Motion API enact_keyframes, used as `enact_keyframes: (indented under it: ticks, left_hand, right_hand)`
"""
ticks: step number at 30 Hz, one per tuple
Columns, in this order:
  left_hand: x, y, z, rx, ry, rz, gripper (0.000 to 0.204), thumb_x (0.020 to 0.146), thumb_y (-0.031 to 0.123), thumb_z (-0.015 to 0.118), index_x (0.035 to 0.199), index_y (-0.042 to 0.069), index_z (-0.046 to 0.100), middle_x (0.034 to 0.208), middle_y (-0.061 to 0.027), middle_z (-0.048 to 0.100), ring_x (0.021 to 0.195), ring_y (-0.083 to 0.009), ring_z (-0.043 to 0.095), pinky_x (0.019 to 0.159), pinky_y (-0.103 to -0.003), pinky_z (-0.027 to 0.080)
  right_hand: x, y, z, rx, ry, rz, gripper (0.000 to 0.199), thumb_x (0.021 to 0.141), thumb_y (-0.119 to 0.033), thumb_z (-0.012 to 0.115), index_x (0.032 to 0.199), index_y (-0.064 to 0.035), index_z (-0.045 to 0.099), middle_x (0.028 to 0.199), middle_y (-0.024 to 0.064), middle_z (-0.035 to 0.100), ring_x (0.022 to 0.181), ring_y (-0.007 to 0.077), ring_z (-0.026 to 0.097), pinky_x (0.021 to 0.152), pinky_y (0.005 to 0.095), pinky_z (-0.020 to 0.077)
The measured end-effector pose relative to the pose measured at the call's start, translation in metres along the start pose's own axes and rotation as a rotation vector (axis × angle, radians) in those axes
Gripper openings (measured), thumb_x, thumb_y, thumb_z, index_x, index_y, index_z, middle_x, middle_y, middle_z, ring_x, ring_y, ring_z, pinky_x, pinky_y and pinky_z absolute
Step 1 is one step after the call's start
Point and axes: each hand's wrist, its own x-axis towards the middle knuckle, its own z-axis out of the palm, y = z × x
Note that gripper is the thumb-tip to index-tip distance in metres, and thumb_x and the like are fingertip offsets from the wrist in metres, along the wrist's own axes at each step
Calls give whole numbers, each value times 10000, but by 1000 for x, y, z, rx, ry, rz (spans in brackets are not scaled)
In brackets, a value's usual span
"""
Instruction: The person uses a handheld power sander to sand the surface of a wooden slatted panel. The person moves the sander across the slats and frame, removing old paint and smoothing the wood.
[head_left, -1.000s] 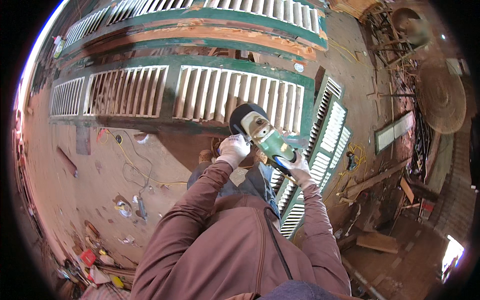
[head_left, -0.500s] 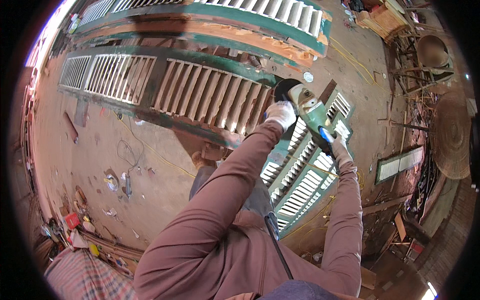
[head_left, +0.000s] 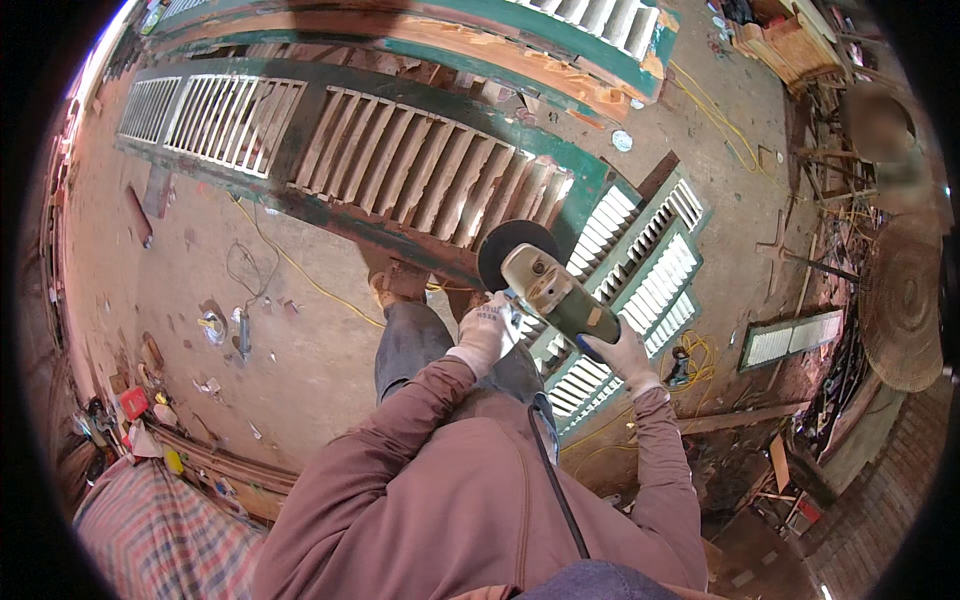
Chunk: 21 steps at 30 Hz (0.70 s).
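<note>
Both my hands wear pale gloves and hold an angle grinder with a greenish body. Its dark round disc lies over the near right edge of a louvered shutter; whether it touches the wood I cannot tell. My left hand is closed at the grinder's head, seemingly on a side handle that its fingers hide. Wrapped round the rear of the body is my right hand. The shutter has a worn green frame, with white slats at the left and bare brownish slats toward the right.
Beyond lies another green-framed shutter. Several louvered panels lean or lie at the right. Yellow cord runs over the floor. A small louvered panel and a round woven basket stand farther right. Checked cloth hangs at lower left.
Both hands have drawn the grinder back toward my body and a little left. Its disc has gone from the shutter's far right corner to its near edge. The view has shifted slightly.
</note>
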Motion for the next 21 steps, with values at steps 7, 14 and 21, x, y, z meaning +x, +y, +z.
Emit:
enact_keyframes:
  ticks: [7, 14, 21]
  left_hand:
    - [62, 102, 11, 376, 21, 120, 393, 902, 376, 587, 1053, 12, 578, 963, -244, 689, 966, -409, 665, 853, -486, 514]
    - [113, 156, -4, 397, 126, 124, 315, 885, 301, 596, 1047, 35, 645, 1015, -233, 702, 982, -402, 679, 861, -482, 531]
    - [41, 84, 3, 468, 19, 22, 396, 908, 366, 595, 1111, 29, 555, 1028, -238, 696, 1006, -395, 678, 880, -474, 519]
  right_hand:
    - [67, 34, -70, 146, 127, -15, 625, 789, -428, 786, 1195, 22, 632, 1037, 141, 705, 914, 208, 673, 830, 333, 531]
    - [129, 54, -103, 373, 61, 17, 427, 908, -316, 682, 1136, 40, 621, 834, 93, 697, 627, 148, 644, 537, 286, 512]
    - [69, 35, -51, 118, 93, -128, 605, 785, -410, 785, 1174, 31, 642, 990, 145, 721, 908, 222, 682, 841, 348, 524]
